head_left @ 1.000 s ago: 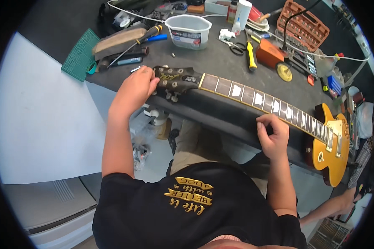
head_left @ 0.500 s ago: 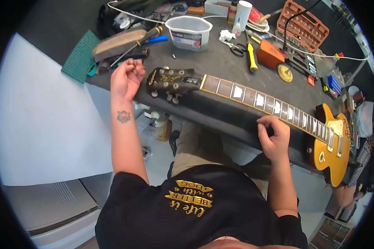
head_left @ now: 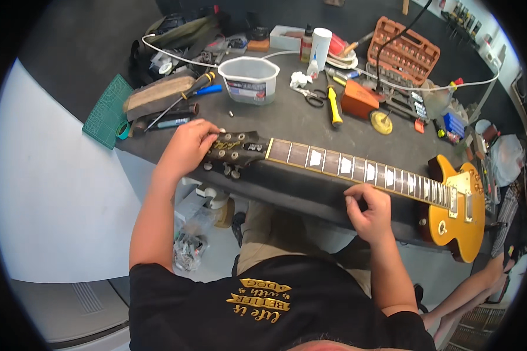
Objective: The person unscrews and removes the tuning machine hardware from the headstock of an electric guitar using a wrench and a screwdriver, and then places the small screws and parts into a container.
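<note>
Head view: the fingers (head_left: 206, 127) of the left hand (head_left: 186, 146) bend over the tip of the headstock (head_left: 240, 150) of a guitar (head_left: 357, 168), whether gripping I cannot tell, while the right hand (head_left: 373, 213) curls loosely just beside the neck (head_left: 298, 155), its finger-to-thumb closure also unclear. Beneath, a dark tabletop (head_left: 287, 120) carries the guitar along its front edge, with a translucent tub (head_left: 246, 85), green cutting mat (head_left: 104, 111) and orange socket case (head_left: 404, 50) around it, above a pale floor (head_left: 216, 250). Gold covers the guitar's body (head_left: 459, 225), and pale trapezoid inlays (head_left: 315, 158) mark its dark, cream-edged fretboard (head_left: 386, 175).
</note>
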`<state>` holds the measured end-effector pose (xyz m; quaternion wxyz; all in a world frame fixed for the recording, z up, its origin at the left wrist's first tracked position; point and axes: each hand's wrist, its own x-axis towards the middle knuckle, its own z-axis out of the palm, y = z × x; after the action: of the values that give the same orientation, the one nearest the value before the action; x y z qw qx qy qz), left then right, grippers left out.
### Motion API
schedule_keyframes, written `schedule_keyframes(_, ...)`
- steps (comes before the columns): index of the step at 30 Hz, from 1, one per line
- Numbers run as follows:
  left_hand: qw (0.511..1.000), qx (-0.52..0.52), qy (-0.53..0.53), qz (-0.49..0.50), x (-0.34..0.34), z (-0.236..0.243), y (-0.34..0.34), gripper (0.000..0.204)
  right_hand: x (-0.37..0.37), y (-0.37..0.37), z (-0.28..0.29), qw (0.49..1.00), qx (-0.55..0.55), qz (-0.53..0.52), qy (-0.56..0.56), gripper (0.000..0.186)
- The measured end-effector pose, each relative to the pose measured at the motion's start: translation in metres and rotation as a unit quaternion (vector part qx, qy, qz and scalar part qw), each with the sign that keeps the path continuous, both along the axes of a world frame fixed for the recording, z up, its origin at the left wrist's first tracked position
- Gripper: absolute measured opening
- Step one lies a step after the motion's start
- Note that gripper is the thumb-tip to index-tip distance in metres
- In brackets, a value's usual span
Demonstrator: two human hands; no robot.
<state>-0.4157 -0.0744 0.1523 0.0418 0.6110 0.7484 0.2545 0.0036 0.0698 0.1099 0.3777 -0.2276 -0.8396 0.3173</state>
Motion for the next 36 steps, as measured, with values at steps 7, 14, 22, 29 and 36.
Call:
schedule_keyframes(7,0.999,-0.013,0.029,0.005,-0.001,-0.006,0.011,0.024,0.004,-0.001,-0.002,1.000,0.016,-0.018,-0.012,0.010)
schedule_keyframes(14,0.712,0.187,-0.673,0.071,-0.060,-0.025,0.011,0.010,0.005,-0.001,0.001,1.000,-0.020,0.002,-0.009,0.009)
schedule_keyframes(22,0.824,0.156,-0.544,0.005,-0.085,0.025,0.107,0.008,0.002,-0.001,0.001,1.000,-0.006,-0.006,-0.021,0.010)
schedule_keyframes(29,0.992,-0.080,0.085,-0.036,-0.044,0.106,0.177,0.043,0.010,-0.001,0.001,1.000,0.006,-0.022,-0.022,0.007)
schedule_keyframes(36,0.996,-0.020,-0.040,0.080,-0.073,0.082,0.103,0.018,0.003,0.000,0.000,1.000,-0.002,-0.015,0.008,0.008)
